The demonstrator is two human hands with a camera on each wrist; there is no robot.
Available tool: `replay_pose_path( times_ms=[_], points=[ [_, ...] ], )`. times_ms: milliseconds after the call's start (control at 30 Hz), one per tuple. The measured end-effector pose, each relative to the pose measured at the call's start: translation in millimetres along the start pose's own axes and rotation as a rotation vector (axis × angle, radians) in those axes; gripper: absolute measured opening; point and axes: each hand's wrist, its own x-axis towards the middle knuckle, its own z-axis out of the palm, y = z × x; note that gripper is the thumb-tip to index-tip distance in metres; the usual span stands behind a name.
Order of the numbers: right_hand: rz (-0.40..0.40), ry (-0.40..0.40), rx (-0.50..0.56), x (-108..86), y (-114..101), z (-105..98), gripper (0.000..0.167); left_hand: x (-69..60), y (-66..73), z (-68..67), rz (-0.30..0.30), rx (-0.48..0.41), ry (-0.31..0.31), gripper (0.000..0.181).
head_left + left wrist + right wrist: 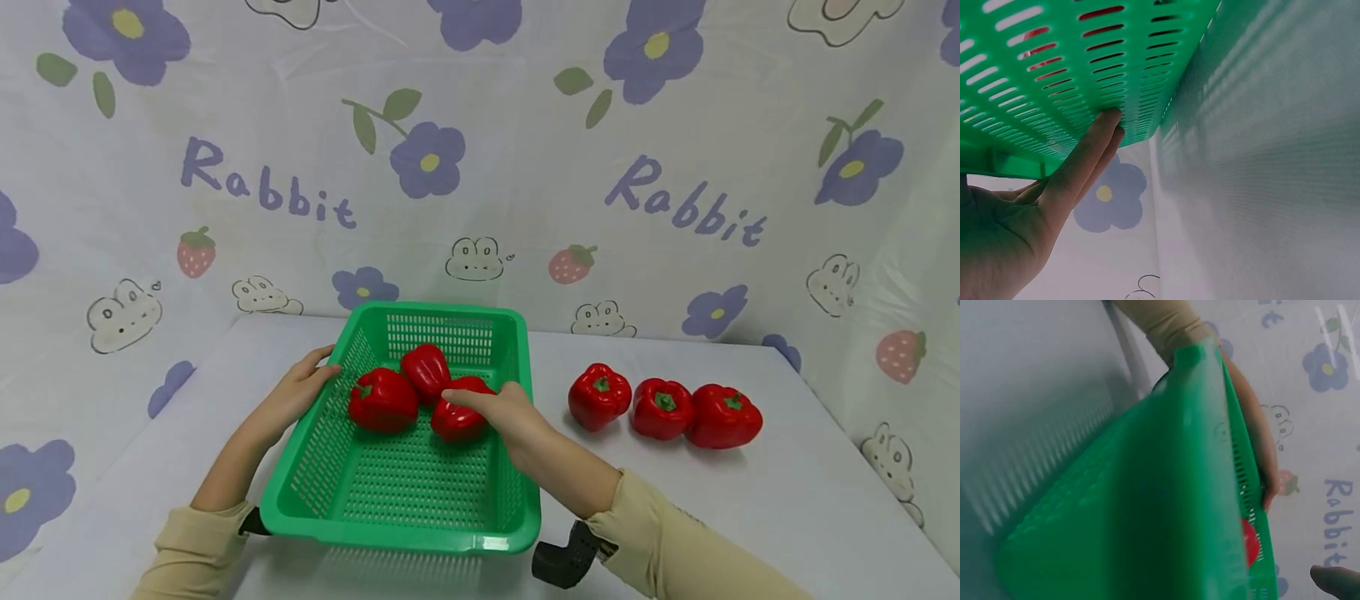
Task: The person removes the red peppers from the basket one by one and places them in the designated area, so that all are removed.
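A green perforated plastic basket (420, 533) is between both hands above the white tabletop; whether its base touches the table I cannot tell. Three red bell peppers lie inside: a left one (382, 402), a far one (426, 371) and a right one (459, 421). My left hand (296, 396) grips the basket's left side, and in the left wrist view its fingers (1085, 162) lie along the outer wall. Over the right rim, my right hand (517, 425) holds that side, thumb reaching inward above the right pepper. The right hand's other fingers are hidden.
On the table to the right of the basket stand three more red peppers: one nearest the basket (599, 397), a middle one (663, 409) and an outer one (723, 417). Behind the table hangs a patterned cloth (510, 192) with flowers and rabbits.
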Motion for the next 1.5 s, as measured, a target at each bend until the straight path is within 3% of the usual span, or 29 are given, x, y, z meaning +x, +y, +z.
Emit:
replay_pose_path(
  times_ms=[433, 700, 1100, 1300, 1500],
  points=[
    [0.001, 0.014, -0.111, 21.0, 4.3, 4.3, 0.086, 0.9, -1.5, 1.1, -0.014, 0.027, 0.016, 0.059],
    [0.005, -0.059, -0.25, 24.1, 12.5, 6.9, 0.094, -1.4, -2.1, 2.5, -0.008, 0.016, 0.013, 0.059],
    [-0.131, -0.114, -0.456, 30.1, 24.3, 14.8, 0.065, -0.9, -0.2, 3.7, -0.017, 0.031, 0.017, 0.059],
    [-0.216, -0.154, -0.468, 31.5, 25.2, 17.6, 0.063, -1.3, 0.3, 3.5, -0.027, 0.041, 0.018, 0.06],
    [-0.282, -0.154, -0.537, 34.4, 24.0, 19.0, 0.071, -0.8, -1.9, 1.9, -0.034, 0.017, 0.015, 0.06]
  ],
)
